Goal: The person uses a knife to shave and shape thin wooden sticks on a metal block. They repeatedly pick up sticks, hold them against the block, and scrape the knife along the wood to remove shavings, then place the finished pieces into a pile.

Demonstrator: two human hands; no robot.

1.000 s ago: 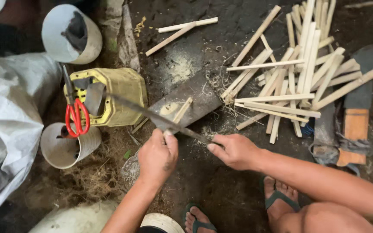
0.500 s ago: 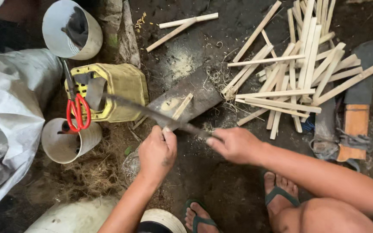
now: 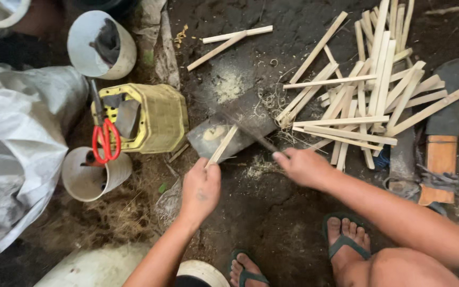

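The left hand point(image 3: 200, 191) is closing around the near end of a thin bamboo stick point(image 3: 222, 144), which is lying with its long axis slanting up and to the right, away from the person, over a flat dark block point(image 3: 251, 119) on the dirt floor. The right hand point(image 3: 304, 167) is gripping the handle of a long knife point(image 3: 248, 130), whose blade is crossing the stick. Both hands are sitting close together, the left one nearer the stick.
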